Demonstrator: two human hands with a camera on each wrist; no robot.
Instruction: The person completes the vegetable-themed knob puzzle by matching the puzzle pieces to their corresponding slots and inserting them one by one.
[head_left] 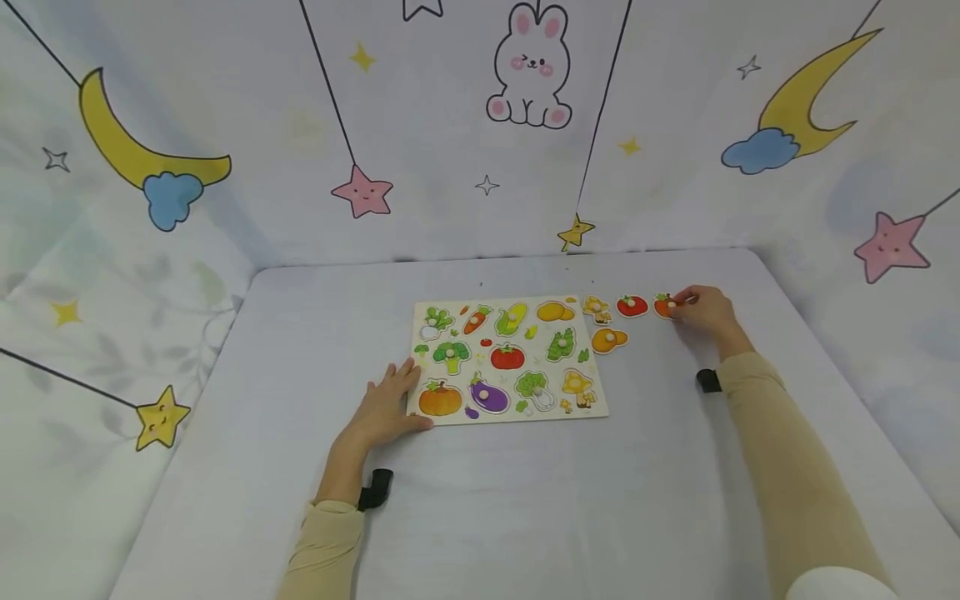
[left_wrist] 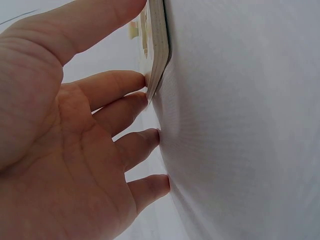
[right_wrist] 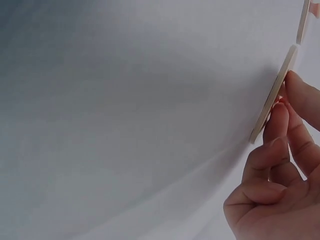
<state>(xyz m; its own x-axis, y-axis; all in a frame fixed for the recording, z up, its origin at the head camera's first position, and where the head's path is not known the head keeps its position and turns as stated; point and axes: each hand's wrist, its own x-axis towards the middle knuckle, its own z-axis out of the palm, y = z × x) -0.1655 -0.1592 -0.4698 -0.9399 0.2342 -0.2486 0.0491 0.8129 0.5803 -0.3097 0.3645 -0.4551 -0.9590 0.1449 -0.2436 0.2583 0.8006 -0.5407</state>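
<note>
A wooden vegetable puzzle board (head_left: 480,417) lies flat on the table. My left hand (head_left: 386,406) is at its lower left corner, thumb along the front edge and fingers spread at the left edge. In the left wrist view, two fingertips (left_wrist: 140,80) meet the board's edge while the others rest on the cloth. Right of the board, my right hand (head_left: 707,312) pinches the knob of an orange puzzle piece with a green top (head_left: 663,306), perhaps the pumpkin. In the right wrist view this thin wooden piece (right_wrist: 272,97) stands edge-on at the fingertips.
Beside the board lie a mushroom piece (head_left: 597,310), a tomato piece (head_left: 632,306) and an orange-brown potato-like piece (head_left: 609,340). Knobbed pieces such as the eggplant (head_left: 491,397) and broccoli (head_left: 452,356) sit in the board. A patterned cloth backdrop (head_left: 450,225) rises behind the white table (head_left: 525,517).
</note>
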